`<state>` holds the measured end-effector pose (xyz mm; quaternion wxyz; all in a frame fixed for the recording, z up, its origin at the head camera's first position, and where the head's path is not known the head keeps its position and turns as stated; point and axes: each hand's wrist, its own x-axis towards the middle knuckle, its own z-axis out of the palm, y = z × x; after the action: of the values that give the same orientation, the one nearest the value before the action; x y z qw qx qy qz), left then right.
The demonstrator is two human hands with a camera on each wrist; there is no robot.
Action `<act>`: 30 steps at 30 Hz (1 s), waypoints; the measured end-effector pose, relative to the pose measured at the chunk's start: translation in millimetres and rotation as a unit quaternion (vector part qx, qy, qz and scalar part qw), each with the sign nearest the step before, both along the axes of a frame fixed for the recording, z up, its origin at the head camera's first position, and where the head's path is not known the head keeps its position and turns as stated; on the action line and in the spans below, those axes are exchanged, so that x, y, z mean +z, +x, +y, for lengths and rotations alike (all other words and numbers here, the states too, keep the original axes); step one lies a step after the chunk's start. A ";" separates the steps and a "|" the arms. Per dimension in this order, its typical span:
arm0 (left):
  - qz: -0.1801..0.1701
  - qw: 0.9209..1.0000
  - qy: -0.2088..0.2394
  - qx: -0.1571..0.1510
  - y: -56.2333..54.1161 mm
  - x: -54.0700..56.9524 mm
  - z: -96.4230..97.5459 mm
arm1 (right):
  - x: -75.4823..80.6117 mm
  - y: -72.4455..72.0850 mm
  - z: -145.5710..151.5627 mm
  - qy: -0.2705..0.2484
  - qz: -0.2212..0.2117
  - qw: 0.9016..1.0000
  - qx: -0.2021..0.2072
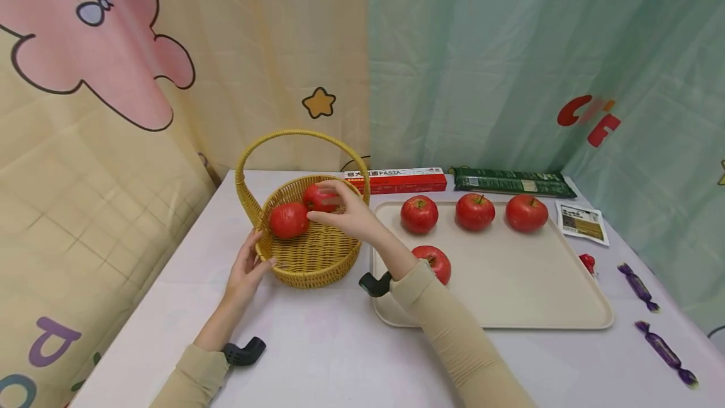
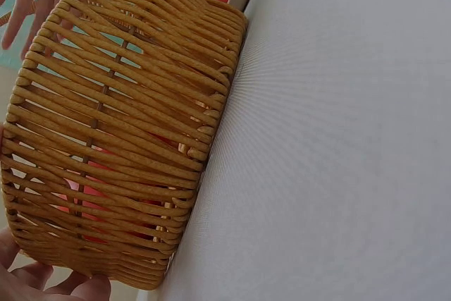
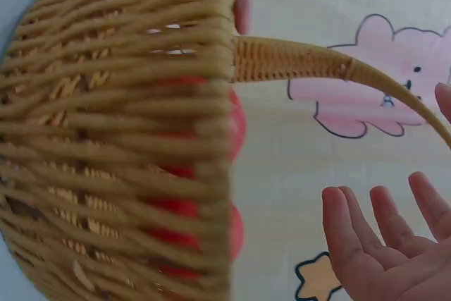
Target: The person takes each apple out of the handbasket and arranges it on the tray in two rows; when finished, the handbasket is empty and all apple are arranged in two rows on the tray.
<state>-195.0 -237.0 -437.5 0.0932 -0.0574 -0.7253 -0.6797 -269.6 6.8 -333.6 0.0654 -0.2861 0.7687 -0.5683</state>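
A yellow woven basket (image 1: pixel 317 279) with a tall arched handle stands upright on the table. Inside it lie a front apple (image 1: pixel 289 220) and a second red apple (image 1: pixel 318 198) behind. My left hand (image 1: pixel 245 272) holds the basket's near left side, thumb toward the front; its fingertips (image 2: pixel 91 288) lie against the wicker wall in the left wrist view. Over the basket, under the handle, my right hand (image 1: pixel 351 214) is spread with nothing in it, fingers close to the two apples. The right wrist view shows this hand (image 3: pixel 394 266) above the rim, palm and fingers apart.
Right of the basket lies a beige tray (image 1: pixel 510 294) bearing several red apples (image 1: pixel 474 211). Behind are a red pasta box (image 1: pixel 419 181) and a dark green packet (image 1: pixel 510 182). A small sachet (image 1: pixel 582 223) and two purple-wrapped candies (image 1: pixel 665 353) lie at right.
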 end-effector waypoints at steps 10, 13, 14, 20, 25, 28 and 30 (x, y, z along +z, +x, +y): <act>0.009 1.000 -0.006 0.001 -0.9 -1.4 -1.2 | -32.0 -21.3 -48.8 0.074 0.007 0.997 0.003; 0.010 1.000 -0.006 0.001 -1.4 -2.2 -0.9 | -39.9 -27.5 -55.4 0.113 0.024 0.993 0.011; 0.010 1.000 -0.009 0.001 -1.3 -2.5 -0.8 | -42.7 -29.2 -57.1 0.126 0.028 0.992 0.014; 0.009 1.000 -0.010 0.000 0.7 -4.6 0.4 | -55.8 -35.9 -61.5 0.166 0.036 0.985 0.039; 0.009 1.000 -0.018 0.002 0.8 -3.5 0.5 | -57.2 -37.1 -64.5 0.194 0.053 0.978 0.046; 0.012 1.000 -0.011 0.001 1.0 -2.2 0.5 | -57.2 -35.1 -66.8 0.212 0.060 0.975 0.036; 0.015 1.000 -0.004 0.001 1.2 -1.9 0.6 | -57.7 -32.1 -68.0 0.223 0.058 0.973 0.030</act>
<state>-193.9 -236.4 -439.4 0.1044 -0.0667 -0.7265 -0.6759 -301.7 -61.2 -391.3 0.0998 -0.3194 0.8697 -0.3628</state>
